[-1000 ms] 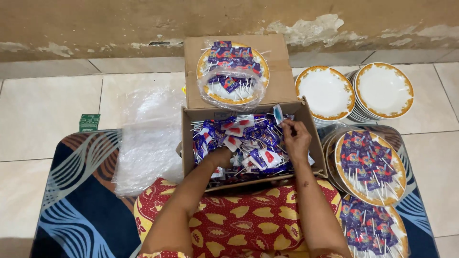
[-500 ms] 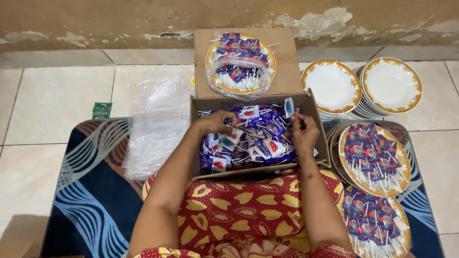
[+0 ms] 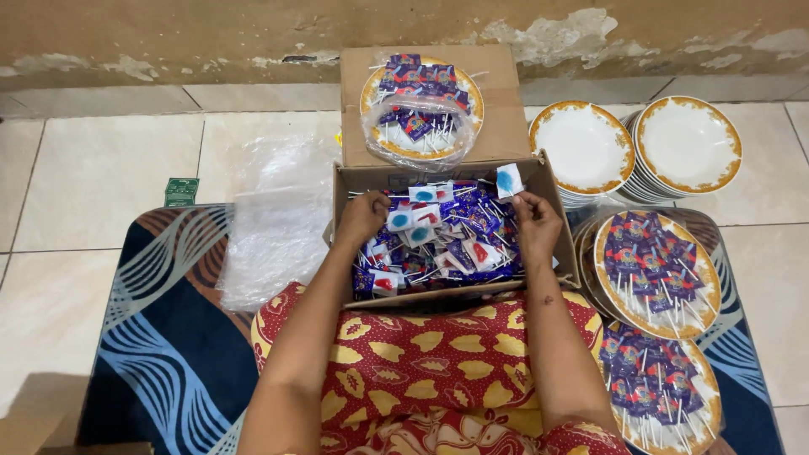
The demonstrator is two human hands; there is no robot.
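An open cardboard box (image 3: pixel 350 181) sits in front of my lap, full of wrapped lollipops (image 3: pixel 447 244) in blue, white and red wrappers on white sticks. My left hand (image 3: pixel 364 216) reaches into the box's left side, fingers curled over several lollipops. At the box's right side my right hand (image 3: pixel 534 217) pinches one lollipop (image 3: pixel 508 181) with a blue sweet in a white wrapper, held up at the box's far right corner.
A bagged plate of lollipops (image 3: pixel 421 114) rests on a closed carton behind the box. Stacks of empty gold-rimmed white plates (image 3: pixel 687 147) stand at the right; two filled plates (image 3: pixel 657 270) lie nearer. Clear plastic bags (image 3: pixel 278 215) lie left on a blue patterned mat (image 3: pixel 160 337).
My right hand has lifted one lollipop from the pile to the box's far right corner. My left hand has shifted left and a little nearer inside the box.
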